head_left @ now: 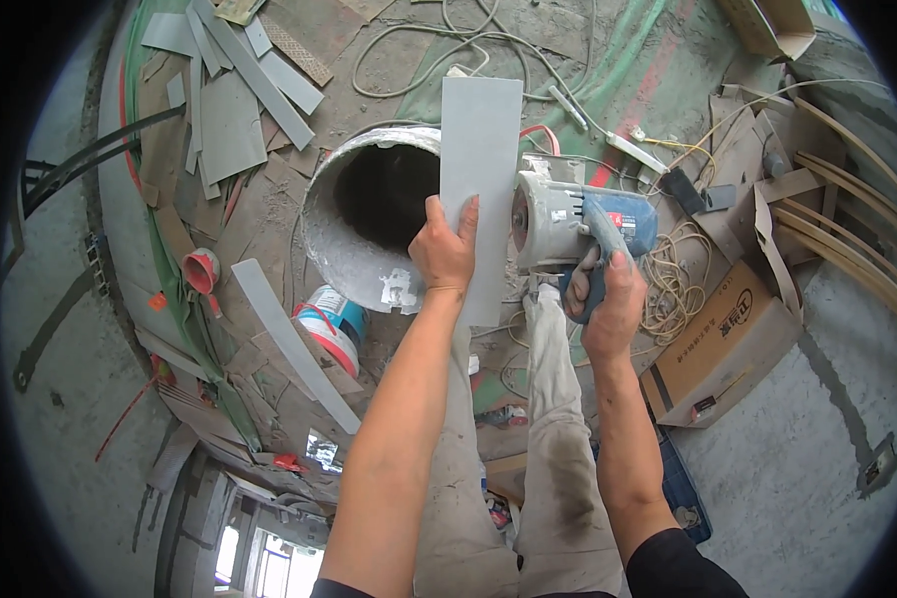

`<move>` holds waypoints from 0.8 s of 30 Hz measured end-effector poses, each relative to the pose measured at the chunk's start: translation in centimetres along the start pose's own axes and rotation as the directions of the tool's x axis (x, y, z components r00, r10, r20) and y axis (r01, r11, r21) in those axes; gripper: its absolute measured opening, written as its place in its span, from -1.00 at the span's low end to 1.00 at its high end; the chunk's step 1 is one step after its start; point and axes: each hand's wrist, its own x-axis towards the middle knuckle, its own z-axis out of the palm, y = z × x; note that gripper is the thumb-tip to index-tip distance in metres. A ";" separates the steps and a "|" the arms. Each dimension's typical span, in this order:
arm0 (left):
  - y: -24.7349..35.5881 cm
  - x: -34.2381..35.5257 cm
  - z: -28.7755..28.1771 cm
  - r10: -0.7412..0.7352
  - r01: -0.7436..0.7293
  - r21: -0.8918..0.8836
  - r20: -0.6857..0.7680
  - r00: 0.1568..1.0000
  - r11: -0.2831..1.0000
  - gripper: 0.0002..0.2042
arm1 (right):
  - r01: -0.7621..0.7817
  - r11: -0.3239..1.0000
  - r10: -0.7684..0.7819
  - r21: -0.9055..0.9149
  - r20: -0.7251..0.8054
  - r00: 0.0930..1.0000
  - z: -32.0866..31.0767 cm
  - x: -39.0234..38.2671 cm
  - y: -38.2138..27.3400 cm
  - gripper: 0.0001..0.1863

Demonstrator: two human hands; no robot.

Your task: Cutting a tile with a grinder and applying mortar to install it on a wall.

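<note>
At 9 o'clock from the hands a red and white tape roll (200, 270) lies on the littered floor (807, 468), and a small round paint tin with a blue and white label (331, 321) stands at about 8 o'clock from the left hand, just beside the big dusty grey metal bucket (354, 249). The left hand (445, 251) holds the long flat grey tile strip (478, 189) across the bucket's rim, its grip pinching the strip with thumb and fingers spread on its face. The strip looks stiff, fairly light and brittle, with edges that could chip; a hold near its middle, well back from the cut edge, seems safest. At 3 o'clock from the strip sits the blue and grey hand-held cutting machine (578, 224), its disc at the strip's right edge; it looks heavy. The right hand (608, 299) has its grip wrapped tight on the blue handle. A brown cardboard box with dark print (720, 344) lies at 4 o'clock from that hand
</note>
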 end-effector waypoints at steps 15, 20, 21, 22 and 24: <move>-0.2 -0.2 0.2 0.019 -0.019 0.001 -0.015 1.000 1.000 -0.39 | 0.018 0.998 -0.019 0.055 0.021 1.000 -0.1 -0.4 0.6 -0.42; -0.2 -0.2 0.0 0.002 -0.002 0.013 0.002 1.000 1.000 -0.38 | 0.001 0.998 -0.003 0.070 0.037 0.999 -0.4 -0.2 0.9 -0.44; -0.2 -0.2 0.1 0.008 -0.008 0.013 -0.002 1.000 1.000 -0.38 | -0.003 0.997 0.000 0.081 0.035 0.999 -0.4 -0.2 0.9 -0.44; -0.2 -0.3 0.1 0.006 -0.006 0.015 0.000 1.000 1.000 -0.38 | -0.006 0.997 0.003 0.081 0.034 0.999 -0.4 -0.3 0.8 -0.44; -0.2 -0.3 0.2 0.008 -0.008 0.021 -0.001 1.000 1.000 -0.38 | -0.010 1.000 0.009 0.027 0.038 0.999 -0.2 -0.2 0.6 -0.42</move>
